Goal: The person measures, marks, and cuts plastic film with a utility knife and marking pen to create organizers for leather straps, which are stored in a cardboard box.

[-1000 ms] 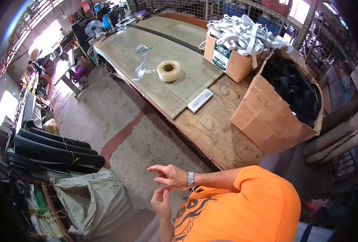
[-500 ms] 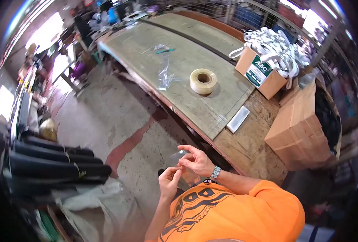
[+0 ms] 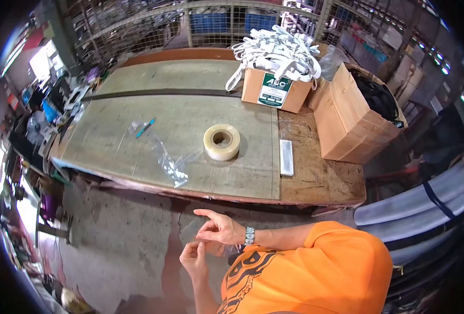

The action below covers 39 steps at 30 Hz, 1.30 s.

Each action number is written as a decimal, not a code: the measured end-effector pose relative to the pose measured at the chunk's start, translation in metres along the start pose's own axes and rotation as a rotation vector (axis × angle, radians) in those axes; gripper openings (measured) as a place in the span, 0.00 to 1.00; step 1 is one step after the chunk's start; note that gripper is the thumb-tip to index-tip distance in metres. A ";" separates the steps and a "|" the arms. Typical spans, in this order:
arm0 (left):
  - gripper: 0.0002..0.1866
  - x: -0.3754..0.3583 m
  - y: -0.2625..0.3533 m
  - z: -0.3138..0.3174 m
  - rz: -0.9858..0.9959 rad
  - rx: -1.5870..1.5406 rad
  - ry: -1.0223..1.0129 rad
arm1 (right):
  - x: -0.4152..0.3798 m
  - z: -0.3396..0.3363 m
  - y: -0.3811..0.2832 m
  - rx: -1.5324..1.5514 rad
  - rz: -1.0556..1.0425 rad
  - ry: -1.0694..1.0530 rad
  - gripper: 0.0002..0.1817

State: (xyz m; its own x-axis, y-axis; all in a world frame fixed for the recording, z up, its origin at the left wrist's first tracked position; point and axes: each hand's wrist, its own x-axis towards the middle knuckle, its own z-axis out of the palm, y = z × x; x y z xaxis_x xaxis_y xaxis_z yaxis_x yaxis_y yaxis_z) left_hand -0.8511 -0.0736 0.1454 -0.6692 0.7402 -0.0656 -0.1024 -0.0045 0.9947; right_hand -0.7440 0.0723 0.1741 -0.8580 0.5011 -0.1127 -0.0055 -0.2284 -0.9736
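Observation:
My left hand is closed, fingertips pinched on a thin clear plastic piece. Just above and touching it, my right hand, with a metal watch at the wrist, pinches the same plastic between thumb and fingers, its index finger stretched out. The clear plastic hangs below the fingers, its outline hard to make out. Both hands are in front of the orange shirt, short of the table edge. On the table lie a tape roll, crumpled clear plastic and a teal pen-like object.
A carton heaped with white straps stands at the table's back right, beside a larger brown box holding black material. A small white block lies near the right end. Long wrapped rolls are at the right.
The view has turned to the right, so the table now lies across the middle and the long rolls show at the right. My hands stay together on the plastic.

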 end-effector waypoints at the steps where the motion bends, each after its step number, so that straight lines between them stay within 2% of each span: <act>1: 0.04 0.016 0.001 -0.001 0.002 0.018 -0.018 | 0.012 -0.003 0.003 0.066 0.004 0.036 0.38; 2: 0.04 0.030 0.002 0.000 0.000 0.033 -0.028 | 0.021 -0.009 0.001 0.065 0.030 0.053 0.41; 5: 0.04 0.064 -0.002 0.004 -0.034 0.029 -0.054 | 0.054 -0.031 0.002 0.075 0.141 0.046 0.39; 9: 0.04 0.106 0.002 0.008 -0.078 0.085 -0.110 | 0.092 -0.057 -0.005 0.092 0.221 0.004 0.33; 14: 0.04 0.150 0.003 0.016 -0.113 0.128 -0.218 | 0.111 -0.071 -0.009 0.177 0.063 0.135 0.32; 18: 0.05 0.175 0.011 0.024 -0.167 0.037 -0.345 | 0.111 -0.078 -0.012 0.004 -0.029 0.267 0.32; 22: 0.07 0.196 0.015 0.020 -0.195 0.043 -0.534 | 0.107 -0.071 -0.014 -0.024 -0.022 0.371 0.32; 29: 0.06 0.225 0.011 -0.001 -0.235 -0.040 -0.719 | 0.108 -0.025 -0.014 -0.021 -0.038 0.560 0.31; 36: 0.06 0.242 0.006 -0.029 -0.326 -0.075 -0.797 | 0.117 0.009 -0.013 -0.008 -0.047 0.606 0.34; 39: 0.06 0.248 0.009 -0.032 -0.336 -0.057 -0.874 | 0.115 0.023 -0.015 0.062 -0.066 0.709 0.35</act>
State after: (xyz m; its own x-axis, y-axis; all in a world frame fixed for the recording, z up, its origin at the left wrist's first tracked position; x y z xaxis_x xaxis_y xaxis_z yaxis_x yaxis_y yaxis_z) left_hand -1.0416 0.0879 0.1360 0.1902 0.9511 -0.2434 -0.2410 0.2856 0.9275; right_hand -0.8549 0.1142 0.1800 -0.3144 0.9327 -0.1766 -0.0932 -0.2154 -0.9721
